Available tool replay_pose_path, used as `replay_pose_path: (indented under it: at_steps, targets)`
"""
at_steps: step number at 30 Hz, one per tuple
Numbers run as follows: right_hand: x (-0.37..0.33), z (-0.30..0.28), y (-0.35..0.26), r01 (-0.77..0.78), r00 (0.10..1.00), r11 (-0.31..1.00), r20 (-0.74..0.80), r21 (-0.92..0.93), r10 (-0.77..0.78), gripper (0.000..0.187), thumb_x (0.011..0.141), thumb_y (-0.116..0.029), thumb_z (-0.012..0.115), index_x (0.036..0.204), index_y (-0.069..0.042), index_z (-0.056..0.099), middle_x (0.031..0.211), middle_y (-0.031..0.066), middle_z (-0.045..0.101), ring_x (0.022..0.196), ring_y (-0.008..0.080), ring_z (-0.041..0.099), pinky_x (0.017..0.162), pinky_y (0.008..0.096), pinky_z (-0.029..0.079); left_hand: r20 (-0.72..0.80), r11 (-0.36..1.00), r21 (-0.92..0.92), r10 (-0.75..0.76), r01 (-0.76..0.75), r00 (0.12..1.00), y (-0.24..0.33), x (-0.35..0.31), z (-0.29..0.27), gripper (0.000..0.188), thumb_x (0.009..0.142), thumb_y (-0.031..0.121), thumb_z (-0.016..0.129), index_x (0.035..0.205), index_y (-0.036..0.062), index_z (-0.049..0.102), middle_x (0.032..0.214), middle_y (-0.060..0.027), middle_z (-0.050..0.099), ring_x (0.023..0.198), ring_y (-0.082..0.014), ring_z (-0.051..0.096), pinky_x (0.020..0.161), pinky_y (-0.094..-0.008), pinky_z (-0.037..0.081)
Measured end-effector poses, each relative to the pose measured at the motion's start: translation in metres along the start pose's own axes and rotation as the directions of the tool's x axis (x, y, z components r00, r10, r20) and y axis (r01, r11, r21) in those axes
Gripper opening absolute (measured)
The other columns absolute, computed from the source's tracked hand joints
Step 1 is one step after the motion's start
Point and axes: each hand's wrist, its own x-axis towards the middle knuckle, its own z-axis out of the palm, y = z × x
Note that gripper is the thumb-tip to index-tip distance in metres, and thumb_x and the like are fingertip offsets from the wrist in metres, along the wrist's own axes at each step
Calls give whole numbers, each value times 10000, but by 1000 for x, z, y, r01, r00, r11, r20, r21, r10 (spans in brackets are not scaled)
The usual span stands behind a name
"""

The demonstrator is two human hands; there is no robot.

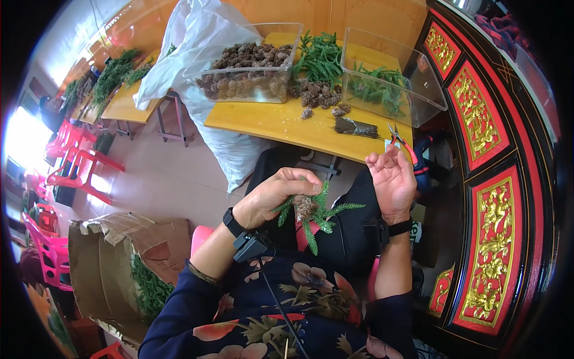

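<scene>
My left hand (280,192) is closed in a pinch on a green artificial pine sprig (323,222), whose several needled branches spread out below the fingers. A small brown pinecone (307,208) sits at the sprig's middle. Over the table's front right edge, my right hand (393,182) is raised palm up, fingers loosely curled and apart, with nothing visible in the palm. Just behind its fingertips are red-handled pliers (402,142), partly hidden by the hand; I cannot tell if they touch. A bundle of thin dark wire stems (356,127) lies left of the pliers.
On the yellow table (257,122) stand a clear bin (251,90) of pinecones and another clear bin (382,96) with green sprigs. Loose pinecones (320,94) and sprigs (320,57) lie between. A cardboard box (101,275) is at lower left; a carved red-and-gold panel (493,245) stands right.
</scene>
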Motion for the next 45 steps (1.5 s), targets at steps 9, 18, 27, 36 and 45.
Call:
replay_pose_path:
  at_steps: [9, 18, 27, 36, 45]
  targets:
    - [4, -9, 5, 14, 998, 1000, 69, -9, -13, 276, 848, -109, 467, 1107, -15, 487, 795, 101, 564, 966, 278, 527, 1016, 425, 339, 51, 1000, 9, 21, -21, 998, 0, -2, -3, 69, 829, 29, 663, 891, 43, 689, 831, -15, 678, 738, -79, 629, 691, -193, 480]
    - [3, -15, 9, 0, 998, 1000, 55, 14, 0, 290, 839, -89, 459, 1117, -14, 490, 809, 107, 567, 981, 284, 525, 1024, 427, 334, 79, 1000, 6, 15, -16, 997, -1, -2, -5, 77, 828, 40, 674, 902, 46, 695, 827, -7, 675, 721, -65, 612, 666, -186, 464]
    - [4, -18, 8, -16, 990, 995, 139, 100, 2, 90, 799, -79, 449, 888, -78, 468, 845, 111, 563, 995, 281, 514, 1026, 433, 328, 74, 1000, -4, 11, -11, 997, -1, -2, -4, 69, 831, 36, 671, 895, 45, 694, 817, -4, 671, 705, -58, 601, 645, -177, 453]
    - [4, -14, 6, -21, 996, 997, 88, 70, 15, 57, 778, -76, 441, 831, -96, 436, 857, 113, 562, 1016, 281, 508, 1034, 431, 318, 75, 1000, 5, 15, -16, 997, -2, -2, -4, 71, 832, 36, 669, 899, 40, 693, 820, -6, 670, 709, -61, 603, 643, -175, 449]
    - [4, -10, 4, -5, 997, 998, 82, 64, 0, 66, 768, -71, 448, 828, -94, 434, 876, 121, 578, 1035, 288, 508, 1047, 433, 312, 99, 1000, 6, 20, -21, 995, -2, -2, -5, 75, 833, 34, 665, 902, 40, 693, 823, -7, 670, 705, -53, 594, 632, -174, 438]
